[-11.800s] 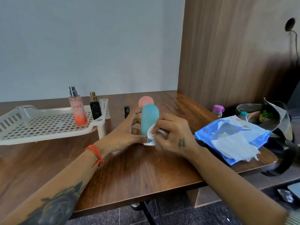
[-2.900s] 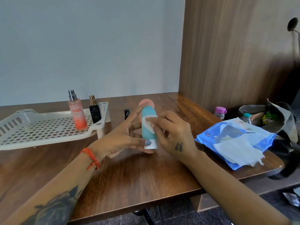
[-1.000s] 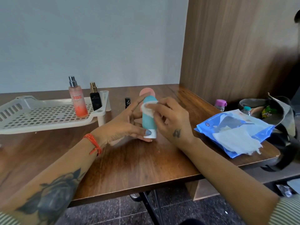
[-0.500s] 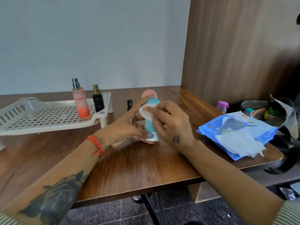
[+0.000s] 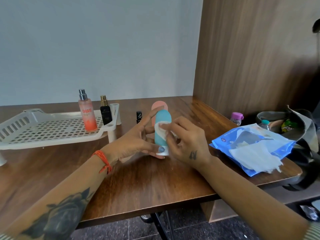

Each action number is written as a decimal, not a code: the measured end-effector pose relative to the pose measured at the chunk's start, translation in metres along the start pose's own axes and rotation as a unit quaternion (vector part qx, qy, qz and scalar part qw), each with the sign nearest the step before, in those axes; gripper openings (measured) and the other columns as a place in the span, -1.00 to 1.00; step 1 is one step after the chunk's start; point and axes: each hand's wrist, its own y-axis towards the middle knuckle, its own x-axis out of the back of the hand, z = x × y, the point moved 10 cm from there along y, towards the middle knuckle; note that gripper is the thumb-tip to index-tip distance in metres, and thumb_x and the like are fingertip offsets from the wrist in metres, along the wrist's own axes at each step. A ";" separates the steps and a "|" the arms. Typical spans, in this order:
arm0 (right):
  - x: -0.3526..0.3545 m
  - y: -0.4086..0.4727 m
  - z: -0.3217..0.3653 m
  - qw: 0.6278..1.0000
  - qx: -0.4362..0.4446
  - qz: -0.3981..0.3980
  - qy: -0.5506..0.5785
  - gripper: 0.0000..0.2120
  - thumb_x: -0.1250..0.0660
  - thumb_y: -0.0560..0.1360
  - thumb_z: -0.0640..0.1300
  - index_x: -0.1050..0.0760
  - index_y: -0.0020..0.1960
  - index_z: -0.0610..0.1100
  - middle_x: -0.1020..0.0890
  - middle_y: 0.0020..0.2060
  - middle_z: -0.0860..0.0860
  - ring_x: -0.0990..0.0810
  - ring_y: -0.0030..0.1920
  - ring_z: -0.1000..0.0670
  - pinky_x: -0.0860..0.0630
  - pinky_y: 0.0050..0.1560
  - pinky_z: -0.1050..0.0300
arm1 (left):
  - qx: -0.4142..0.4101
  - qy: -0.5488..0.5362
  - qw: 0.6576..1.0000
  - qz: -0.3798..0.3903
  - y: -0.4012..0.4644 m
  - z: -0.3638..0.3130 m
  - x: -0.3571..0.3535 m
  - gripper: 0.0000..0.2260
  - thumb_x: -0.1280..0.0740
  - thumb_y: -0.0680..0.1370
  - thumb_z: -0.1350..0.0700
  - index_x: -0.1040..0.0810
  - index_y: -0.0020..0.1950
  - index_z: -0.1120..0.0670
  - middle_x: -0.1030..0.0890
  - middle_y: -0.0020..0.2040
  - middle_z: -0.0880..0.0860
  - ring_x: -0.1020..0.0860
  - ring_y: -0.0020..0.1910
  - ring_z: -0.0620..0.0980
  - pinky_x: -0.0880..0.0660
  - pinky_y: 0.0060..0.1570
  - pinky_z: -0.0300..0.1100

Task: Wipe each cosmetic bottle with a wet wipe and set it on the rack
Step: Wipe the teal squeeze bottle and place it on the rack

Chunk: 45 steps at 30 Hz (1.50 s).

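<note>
A teal tube bottle (image 5: 162, 118) with a white cap stands cap-down on the table, in the middle of the view. My left hand (image 5: 136, 141) holds it, thumb at the cap and fingers behind the tube. My right hand (image 5: 185, 142) pinches a white wet wipe (image 5: 160, 129) and presses it on the tube's front. A pink tube (image 5: 158, 105) stands right behind. On the white perforated rack (image 5: 43, 130) at the left stand a peach spray bottle (image 5: 87, 115) and a black perfume bottle (image 5: 105, 112). A small black bottle (image 5: 139, 116) stands on the table beside the rack.
A blue wet-wipe pack (image 5: 251, 144) with a wipe hanging out lies at the right table edge. Behind it are a small purple-capped bottle (image 5: 236, 117) and an open bag (image 5: 290, 125). A wooden panel (image 5: 251, 49) walls the right side.
My right hand has slid the wipe down from the tube's top to its middle. My left hand keeps its hold on the tube.
</note>
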 end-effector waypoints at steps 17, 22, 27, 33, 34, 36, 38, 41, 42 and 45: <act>-0.007 -0.002 0.018 0.996 0.073 0.032 -0.048 -0.82 -0.33 0.45 -0.19 -0.63 0.01 -0.20 -0.59 -0.20 -0.13 -0.56 -0.24 -0.03 -0.57 -0.29 0.12 | -0.007 -0.005 1.000 -0.005 0.002 0.000 0.001 -0.10 -0.30 0.35 0.58 -0.25 0.39 -0.28 -0.63 0.12 -0.06 -0.61 0.10 0.04 -0.61 -0.09 -0.07; -0.001 0.010 -0.020 0.997 -0.061 -0.029 -0.049 -0.81 -0.25 0.49 -0.19 -0.56 0.02 -0.24 -0.58 -0.15 -0.14 -0.53 -0.22 0.00 -0.46 -0.33 0.27 | 0.001 0.007 1.000 0.011 0.002 0.000 -0.002 -0.12 -0.36 0.35 0.52 -0.21 0.41 -0.26 -0.60 0.21 0.08 -0.61 0.08 0.16 -0.59 0.01 0.04; -0.004 0.002 -0.040 0.990 -0.137 -0.016 -0.024 -0.86 -0.30 0.47 -0.26 -0.52 0.02 -0.22 -0.60 -0.11 -0.08 -0.44 -0.15 0.18 -0.32 -0.24 0.47 | 0.001 -0.001 1.000 0.007 0.002 0.001 -0.002 -0.13 -0.40 0.29 0.44 -0.25 0.36 -0.32 -0.62 0.16 0.10 -0.65 0.00 0.09 -0.61 -0.06 0.02; 0.000 0.001 -0.026 0.994 -0.107 0.003 0.001 -0.87 -0.26 0.41 -0.18 -0.52 -0.09 -0.20 -0.60 -0.21 -0.04 -0.50 -0.29 0.06 -0.41 -0.35 0.27 | -0.014 -0.045 0.999 -0.008 0.001 -0.005 0.001 -0.17 -0.36 0.31 0.47 -0.29 0.32 -0.32 -0.65 0.08 0.07 -0.65 0.00 0.12 -0.61 -0.12 0.09; 0.001 0.001 -0.018 0.997 -0.079 0.010 0.014 -0.86 -0.26 0.40 -0.18 -0.53 -0.10 -0.21 -0.60 -0.21 -0.04 -0.50 -0.28 0.06 -0.42 -0.35 0.28 | -0.019 -0.048 0.999 -0.013 0.001 -0.007 0.003 -0.17 -0.36 0.31 0.47 -0.29 0.33 -0.31 -0.65 0.09 0.09 -0.65 0.00 0.12 -0.61 -0.11 0.11; 0.002 0.000 -0.001 0.999 -0.025 0.020 0.040 -0.88 -0.30 0.37 -0.24 -0.54 -0.11 -0.24 -0.59 -0.23 -0.06 -0.51 -0.28 0.05 -0.44 -0.35 0.25 | -0.026 -0.049 0.998 -0.028 0.001 -0.009 0.008 -0.13 -0.36 0.31 0.47 -0.23 0.39 -0.27 -0.64 0.10 0.14 -0.64 -0.01 0.10 -0.61 -0.09 0.11; 0.002 0.000 0.003 0.998 -0.011 0.015 0.055 -0.88 -0.32 0.37 -0.28 -0.55 -0.10 -0.25 -0.60 -0.22 -0.07 -0.53 -0.27 0.03 -0.46 -0.36 0.21 | -0.035 -0.047 0.998 -0.035 0.001 -0.011 0.010 -0.12 -0.35 0.31 0.46 -0.19 0.42 -0.26 -0.65 0.05 0.13 -0.65 -0.05 0.06 -0.62 -0.16 0.04; 0.004 0.003 -0.013 0.996 -0.072 -0.010 0.059 -0.86 -0.29 0.43 -0.21 -0.56 -0.05 -0.23 -0.63 -0.15 -0.06 -0.56 -0.22 0.04 -0.47 -0.33 0.31 | -0.049 -0.060 0.996 -0.042 0.001 -0.016 0.011 -0.14 -0.36 0.33 0.45 -0.21 0.41 -0.27 -0.67 0.04 0.11 -0.66 -0.05 0.09 -0.62 -0.25 -0.02; 0.004 0.004 -0.017 0.995 -0.086 -0.009 0.048 -0.84 -0.27 0.45 -0.17 -0.56 -0.04 -0.23 -0.64 -0.13 -0.07 -0.57 -0.20 0.05 -0.46 -0.32 0.35 | -0.053 -0.063 0.996 -0.045 0.001 -0.017 0.012 -0.15 -0.38 0.35 0.45 -0.22 0.41 -0.28 -0.67 0.04 0.11 -0.66 -0.05 0.11 -0.62 -0.27 -0.02; 0.003 0.002 -0.012 0.998 -0.064 -0.004 0.022 -0.87 -0.33 0.46 -0.22 -0.56 -0.02 -0.25 -0.64 -0.10 -0.08 -0.57 -0.14 0.07 -0.47 -0.24 0.38 | -0.056 -0.065 0.995 -0.057 0.002 -0.017 0.015 -0.14 -0.40 0.33 0.44 -0.22 0.41 -0.28 -0.68 0.02 0.10 -0.66 -0.07 0.10 -0.62 -0.29 -0.01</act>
